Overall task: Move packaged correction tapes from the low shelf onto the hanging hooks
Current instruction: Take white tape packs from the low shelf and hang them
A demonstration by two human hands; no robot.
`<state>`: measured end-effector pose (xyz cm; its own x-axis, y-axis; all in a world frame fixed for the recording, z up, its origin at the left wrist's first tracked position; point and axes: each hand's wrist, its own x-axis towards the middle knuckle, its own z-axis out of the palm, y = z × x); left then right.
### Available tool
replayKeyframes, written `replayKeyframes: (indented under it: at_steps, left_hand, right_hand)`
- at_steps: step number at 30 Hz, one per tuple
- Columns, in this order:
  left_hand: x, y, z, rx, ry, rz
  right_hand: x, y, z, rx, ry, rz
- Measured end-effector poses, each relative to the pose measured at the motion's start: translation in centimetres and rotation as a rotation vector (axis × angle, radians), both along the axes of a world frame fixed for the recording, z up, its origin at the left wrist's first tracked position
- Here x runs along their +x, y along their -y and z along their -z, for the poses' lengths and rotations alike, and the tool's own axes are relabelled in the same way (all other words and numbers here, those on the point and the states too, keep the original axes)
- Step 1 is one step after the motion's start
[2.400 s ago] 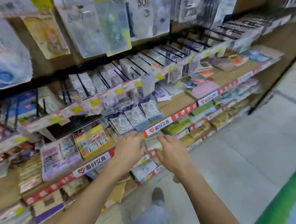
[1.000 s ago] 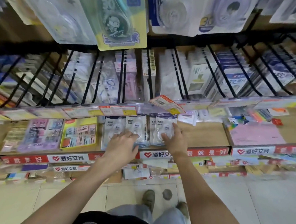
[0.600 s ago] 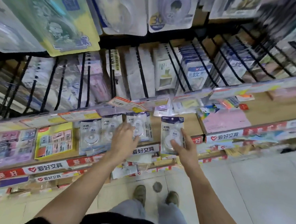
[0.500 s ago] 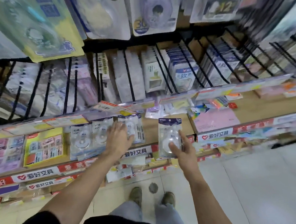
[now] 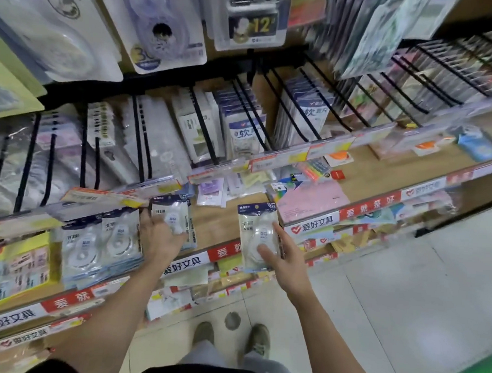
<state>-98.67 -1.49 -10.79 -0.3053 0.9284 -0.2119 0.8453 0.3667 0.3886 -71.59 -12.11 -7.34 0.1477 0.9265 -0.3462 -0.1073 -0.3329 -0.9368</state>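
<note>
My right hand (image 5: 285,253) holds one packaged correction tape (image 5: 255,227), clear with a dark blue header, upright in front of the low wooden shelf (image 5: 219,222). My left hand (image 5: 159,236) grips another such pack (image 5: 172,210) that stands on a pile at the shelf. Two more piles of the same packs (image 5: 100,241) lie to its left. Black hanging hooks (image 5: 202,126) run in a row above the shelf, most loaded with packets.
Large blister packs (image 5: 162,22) hang overhead. Sticky notes and a pink pad (image 5: 310,196) lie on the shelf to the right. Red and white price strips (image 5: 314,226) edge the shelves. My shoes (image 5: 230,336) stand on the tiled floor below.
My right hand has lifted one pack off the shelf and drawn it right and toward me. My left hand has taken hold of a second pack on the pile.
</note>
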Motion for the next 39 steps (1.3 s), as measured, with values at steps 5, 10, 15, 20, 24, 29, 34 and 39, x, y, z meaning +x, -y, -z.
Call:
replayKeyframes:
  at_steps: [5, 10, 15, 20, 24, 29, 34, 39]
  left_hand:
    - [2.2, 1.8, -1.4, 0.006, 0.245, -0.117]
    - [4.0, 4.9, -2.4, 0.024, 0.447, -0.255]
    - [5.0, 8.9, -3.6, -0.008, 0.803, -0.377]
    - [3.6, 12.9, -4.1, 0.068, 0.981, -0.460]
    - [0.2, 15.7, -4.2, 0.174, 0.988, -0.551]
    - [-4.6, 19.9, -5.0, 0.283, 1.050, -0.680]
    - [-11.0, 25.9, -5.8, 0.401, 1.058, -0.828]
    - [-18.3, 34.0, -7.8, 0.595, 1.043, -0.892]
  right_hand:
    - [1.0, -0.2, 0.6, 0.001, 0.012, -0.045]
    - [1.1, -0.8, 1.4, -0.017, -0.040, -0.118]
    - [0.1, -0.7, 2.3, -0.039, -0.087, -0.178]
    - [-2.7, 0.5, 2.1, -0.053, -0.142, -0.235]
    - [-5.9, 1.8, 1.1, -0.050, -0.153, -0.283]
    - [-11.5, 3.4, -0.3, -0.024, -0.154, -0.436]
    - [-19.5, 6.8, -1.3, 0.026, -0.066, -0.591]
    - [-29.6, 12.4, -3.1, 0.080, -0.025, -0.705]
